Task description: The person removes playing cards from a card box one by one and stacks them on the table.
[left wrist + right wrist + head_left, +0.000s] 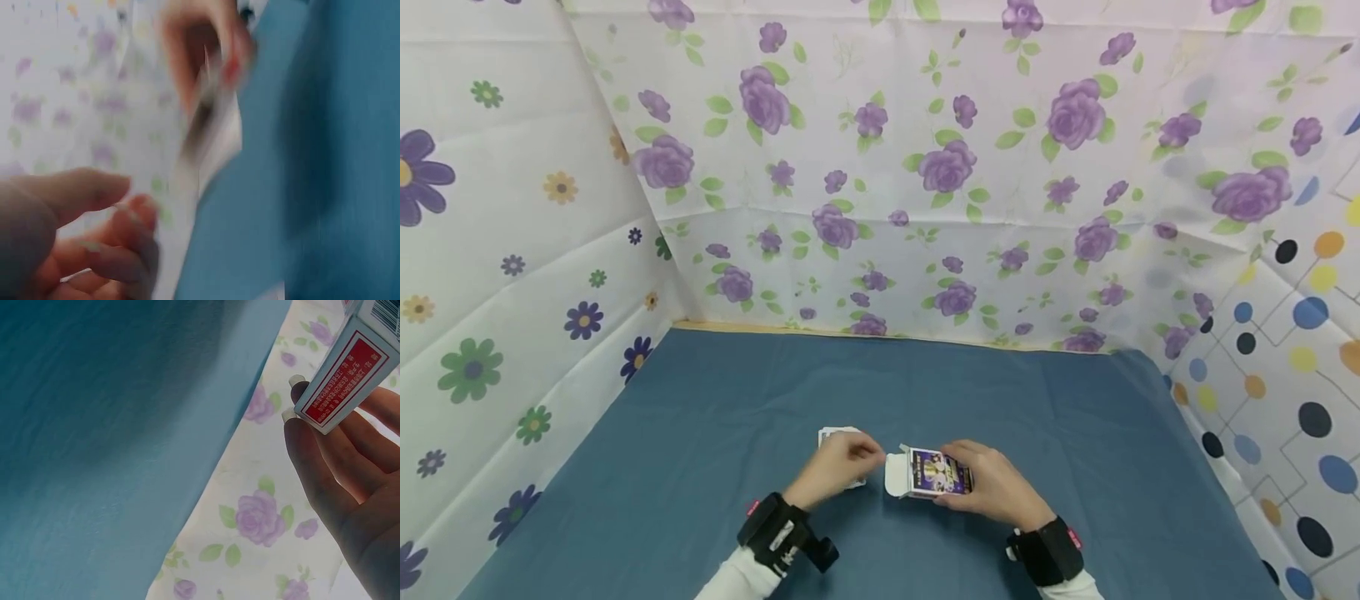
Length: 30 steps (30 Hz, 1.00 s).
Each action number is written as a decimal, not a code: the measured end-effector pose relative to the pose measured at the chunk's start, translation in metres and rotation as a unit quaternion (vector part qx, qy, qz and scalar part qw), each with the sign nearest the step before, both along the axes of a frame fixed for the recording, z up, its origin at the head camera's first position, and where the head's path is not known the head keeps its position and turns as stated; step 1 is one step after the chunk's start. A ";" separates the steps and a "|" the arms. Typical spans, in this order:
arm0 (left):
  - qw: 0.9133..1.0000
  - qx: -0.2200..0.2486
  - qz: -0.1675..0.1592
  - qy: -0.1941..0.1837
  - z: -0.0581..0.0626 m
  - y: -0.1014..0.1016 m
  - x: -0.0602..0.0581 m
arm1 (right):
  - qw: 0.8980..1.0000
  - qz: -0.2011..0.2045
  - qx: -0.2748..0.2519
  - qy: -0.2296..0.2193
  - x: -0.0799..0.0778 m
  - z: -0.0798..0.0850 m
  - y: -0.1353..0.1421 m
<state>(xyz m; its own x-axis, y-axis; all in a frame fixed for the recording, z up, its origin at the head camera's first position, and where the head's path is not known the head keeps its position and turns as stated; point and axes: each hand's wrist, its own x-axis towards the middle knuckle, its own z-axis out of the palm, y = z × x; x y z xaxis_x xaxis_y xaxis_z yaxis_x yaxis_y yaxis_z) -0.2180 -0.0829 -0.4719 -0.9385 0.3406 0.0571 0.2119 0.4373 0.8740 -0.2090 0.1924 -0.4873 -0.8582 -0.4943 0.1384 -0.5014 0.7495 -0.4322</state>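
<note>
My right hand grips a small card box with a purple and gold picture on top. The box's white end flap stands open toward the left hand. A red label with small print shows on the side of the box in the right wrist view, fingers curled round it. My left hand is just left of the flap, its fingers loosely bent with nothing seen between thumb and fingertips. Under and behind it lie white-edged cards on the table, mostly hidden by the hand.
A blue cloth covers the table. Behind it hangs a white curtain with purple roses. Patterned sheets stand to the left and right. Each wrist wears a black camera strap.
</note>
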 end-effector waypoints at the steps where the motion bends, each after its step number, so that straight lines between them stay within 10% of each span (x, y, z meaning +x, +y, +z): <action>1: 1.000 -0.004 -0.026 -0.004 0.003 0.007 0.003 | 1.000 0.002 -0.002 0.005 0.000 0.001 -0.001; 30: 0.998 0.004 -0.009 -0.055 -0.006 0.038 0.016 | 1.000 0.012 -0.010 0.018 0.008 0.006 -0.005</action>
<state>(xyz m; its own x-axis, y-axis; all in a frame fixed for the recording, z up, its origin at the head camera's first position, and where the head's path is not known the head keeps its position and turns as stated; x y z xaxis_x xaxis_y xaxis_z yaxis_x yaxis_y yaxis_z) -0.2021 -0.0451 -0.4779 -0.9328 0.3577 -0.0427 0.1231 0.4278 0.8954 -0.2010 0.1869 -0.4811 -0.8408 -0.5109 0.1788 -0.5340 0.7289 -0.4284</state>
